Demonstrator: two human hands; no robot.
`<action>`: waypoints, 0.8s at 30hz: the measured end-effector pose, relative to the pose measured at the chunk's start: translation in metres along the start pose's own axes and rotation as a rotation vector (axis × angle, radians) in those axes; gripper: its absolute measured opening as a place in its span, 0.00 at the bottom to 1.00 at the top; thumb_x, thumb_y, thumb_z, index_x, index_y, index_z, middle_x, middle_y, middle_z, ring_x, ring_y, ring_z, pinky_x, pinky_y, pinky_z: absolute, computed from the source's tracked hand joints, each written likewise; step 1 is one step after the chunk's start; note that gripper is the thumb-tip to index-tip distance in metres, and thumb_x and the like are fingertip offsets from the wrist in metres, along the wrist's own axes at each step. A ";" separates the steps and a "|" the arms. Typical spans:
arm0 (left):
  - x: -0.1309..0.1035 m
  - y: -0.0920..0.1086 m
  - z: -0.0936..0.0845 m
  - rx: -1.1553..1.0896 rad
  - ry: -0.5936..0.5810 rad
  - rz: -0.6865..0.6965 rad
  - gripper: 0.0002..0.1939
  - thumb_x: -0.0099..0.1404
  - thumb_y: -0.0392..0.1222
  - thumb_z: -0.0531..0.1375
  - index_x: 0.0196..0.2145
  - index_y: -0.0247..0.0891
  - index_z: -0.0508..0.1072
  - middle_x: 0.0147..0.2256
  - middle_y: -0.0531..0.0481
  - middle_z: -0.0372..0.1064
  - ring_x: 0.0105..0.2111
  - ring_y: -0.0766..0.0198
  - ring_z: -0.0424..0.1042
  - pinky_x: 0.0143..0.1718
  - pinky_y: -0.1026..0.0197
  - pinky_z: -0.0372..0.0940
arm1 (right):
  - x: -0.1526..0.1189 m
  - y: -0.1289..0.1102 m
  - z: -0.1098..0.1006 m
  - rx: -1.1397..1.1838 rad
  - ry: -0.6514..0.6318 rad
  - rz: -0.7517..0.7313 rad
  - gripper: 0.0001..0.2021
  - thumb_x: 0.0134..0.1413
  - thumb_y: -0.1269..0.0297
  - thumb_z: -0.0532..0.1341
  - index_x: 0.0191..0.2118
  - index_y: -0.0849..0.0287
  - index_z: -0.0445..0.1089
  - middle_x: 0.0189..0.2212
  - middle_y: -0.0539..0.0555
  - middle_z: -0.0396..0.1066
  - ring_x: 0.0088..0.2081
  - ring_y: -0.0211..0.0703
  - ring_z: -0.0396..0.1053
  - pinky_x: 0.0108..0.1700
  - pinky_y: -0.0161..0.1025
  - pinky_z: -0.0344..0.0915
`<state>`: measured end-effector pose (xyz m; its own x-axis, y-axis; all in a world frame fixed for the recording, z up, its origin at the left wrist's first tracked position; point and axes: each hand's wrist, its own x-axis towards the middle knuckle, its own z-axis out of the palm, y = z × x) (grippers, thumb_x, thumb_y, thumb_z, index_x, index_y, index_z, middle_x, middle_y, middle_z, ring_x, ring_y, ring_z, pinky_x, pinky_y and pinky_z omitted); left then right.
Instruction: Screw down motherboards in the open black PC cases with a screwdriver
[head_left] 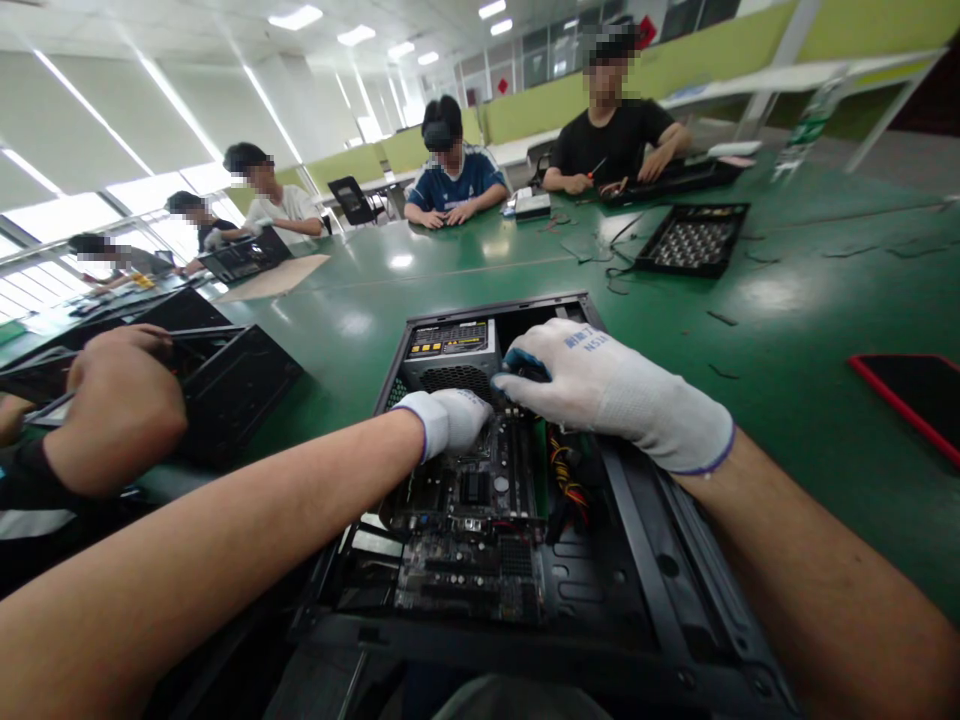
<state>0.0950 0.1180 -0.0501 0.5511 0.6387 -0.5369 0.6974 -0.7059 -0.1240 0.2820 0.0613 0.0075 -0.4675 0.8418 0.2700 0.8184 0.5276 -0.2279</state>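
The open computer case (645, 540) lies at your side of the table (772, 300), green surface between its right edge and the red-edged device (919, 395). Your right hand (589, 380) arches over its far end, fingers bent; your left hand (457, 420) dips beside the power supply (450, 345), fingers hidden. Whether either pinches anything, I can't tell.

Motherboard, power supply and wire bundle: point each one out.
Motherboard (475, 487), head view: on the middle of its upper face.
Power supply (452, 346), head view: on its printed side.
Wire bundle (567, 478), head view: on the middle of its yellow, red and black strands.
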 end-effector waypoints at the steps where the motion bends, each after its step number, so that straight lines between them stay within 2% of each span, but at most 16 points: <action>1: 0.000 0.000 0.000 0.004 -0.008 0.001 0.28 0.59 0.36 0.67 0.58 0.37 0.73 0.54 0.40 0.75 0.59 0.50 0.71 0.63 0.54 0.62 | 0.000 0.000 0.000 0.001 0.005 -0.003 0.19 0.65 0.51 0.57 0.45 0.62 0.75 0.43 0.61 0.77 0.45 0.51 0.72 0.46 0.42 0.62; 6: -0.001 -0.004 0.000 0.010 0.006 0.002 0.22 0.61 0.36 0.65 0.54 0.37 0.75 0.54 0.41 0.75 0.59 0.50 0.70 0.64 0.55 0.61 | 0.001 0.001 0.001 0.020 0.009 -0.003 0.19 0.65 0.50 0.57 0.43 0.61 0.76 0.41 0.59 0.77 0.42 0.50 0.72 0.44 0.41 0.62; 11: 0.002 -0.010 0.002 -0.006 0.059 0.006 0.23 0.59 0.40 0.67 0.53 0.38 0.75 0.57 0.41 0.73 0.60 0.50 0.69 0.64 0.55 0.60 | 0.002 0.002 0.002 0.016 0.015 -0.002 0.19 0.65 0.49 0.56 0.43 0.61 0.76 0.41 0.60 0.77 0.42 0.50 0.72 0.44 0.41 0.62; 18: 0.001 -0.011 0.002 -0.041 0.065 -0.001 0.24 0.57 0.41 0.68 0.52 0.39 0.75 0.54 0.42 0.75 0.57 0.50 0.71 0.62 0.55 0.61 | 0.001 0.004 0.002 0.050 0.027 -0.003 0.19 0.65 0.50 0.56 0.42 0.60 0.76 0.39 0.57 0.77 0.40 0.48 0.71 0.41 0.40 0.61; 24: 0.004 -0.012 0.011 -0.089 0.084 -0.012 0.24 0.57 0.46 0.68 0.51 0.41 0.76 0.52 0.46 0.76 0.55 0.49 0.71 0.59 0.55 0.63 | 0.002 0.005 0.003 0.050 0.033 -0.006 0.18 0.65 0.49 0.56 0.41 0.59 0.75 0.38 0.56 0.76 0.40 0.47 0.70 0.41 0.39 0.59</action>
<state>0.0835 0.1258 -0.0596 0.5762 0.6734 -0.4631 0.7401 -0.6703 -0.0539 0.2841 0.0655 0.0042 -0.4603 0.8347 0.3024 0.7975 0.5384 -0.2722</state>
